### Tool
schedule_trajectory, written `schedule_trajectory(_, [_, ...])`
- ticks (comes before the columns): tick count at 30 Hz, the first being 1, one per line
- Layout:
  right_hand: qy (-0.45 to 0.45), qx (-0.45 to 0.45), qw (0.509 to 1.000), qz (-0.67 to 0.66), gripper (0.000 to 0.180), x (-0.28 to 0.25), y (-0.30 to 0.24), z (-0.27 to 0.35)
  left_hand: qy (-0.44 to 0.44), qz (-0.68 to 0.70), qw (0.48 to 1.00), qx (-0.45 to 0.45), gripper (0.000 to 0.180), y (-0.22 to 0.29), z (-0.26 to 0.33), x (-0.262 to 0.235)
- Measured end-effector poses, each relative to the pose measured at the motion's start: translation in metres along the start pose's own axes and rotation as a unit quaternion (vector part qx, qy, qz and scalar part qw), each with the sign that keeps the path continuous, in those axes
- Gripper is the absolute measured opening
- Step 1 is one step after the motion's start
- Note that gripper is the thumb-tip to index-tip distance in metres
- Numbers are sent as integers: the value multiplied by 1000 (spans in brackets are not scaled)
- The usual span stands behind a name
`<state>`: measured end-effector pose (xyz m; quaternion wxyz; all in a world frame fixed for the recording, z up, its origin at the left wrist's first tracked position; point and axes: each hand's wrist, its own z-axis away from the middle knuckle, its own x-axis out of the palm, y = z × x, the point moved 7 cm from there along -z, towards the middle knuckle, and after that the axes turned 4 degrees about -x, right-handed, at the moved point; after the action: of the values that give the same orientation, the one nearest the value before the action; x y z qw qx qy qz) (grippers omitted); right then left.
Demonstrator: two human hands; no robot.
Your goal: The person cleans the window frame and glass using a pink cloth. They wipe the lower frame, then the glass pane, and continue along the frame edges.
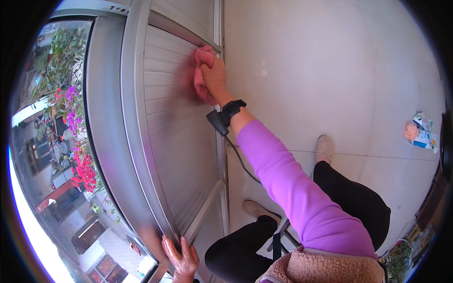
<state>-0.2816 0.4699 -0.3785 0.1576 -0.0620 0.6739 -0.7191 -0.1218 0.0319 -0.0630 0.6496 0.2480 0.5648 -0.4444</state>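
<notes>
My right hand (214,78) grips a fluffy pink cloth (200,80) and presses it against a silvery ribbed panel (181,137), close to the panel's edge. A dark band with a small device and a cable (218,121) sits on that wrist. Lower down, my left hand (181,259) rests with fingers apart on the metal frame (160,207) beside the same panel, with no object seen in it. The palm side of the right hand is hidden by the cloth.
Left of the frame, a glass pane shows red flowers (84,170) and greenery outside. Pale floor tiles (302,70) spread to the right, with crumpled packaging (424,134) on them. My shoes (262,211) and part of a stool (286,233) are below.
</notes>
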Motion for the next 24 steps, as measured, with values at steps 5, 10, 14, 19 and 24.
schedule_trajectory(5, [-90,-19,996,16,26,10,60,-39,2,-6,1000,-16,55,-4,11,4])
schedule_trajectory(10, [-35,-65,984,165,33,10,72,-37,16,16,999,-37,58,-6,12,6])
schedule_trajectory(14, [-93,-64,978,177,55,3,81,28,22,-6,999,-23,63,-2,7,3])
schedule_trajectory(19, [-182,4,970,159,66,-24,94,192,14,20,1000,-18,63,-2,3,1])
schedule_trajectory(24, [-205,85,969,108,47,-36,112,259,-7,9,1000,-23,62,-2,6,2])
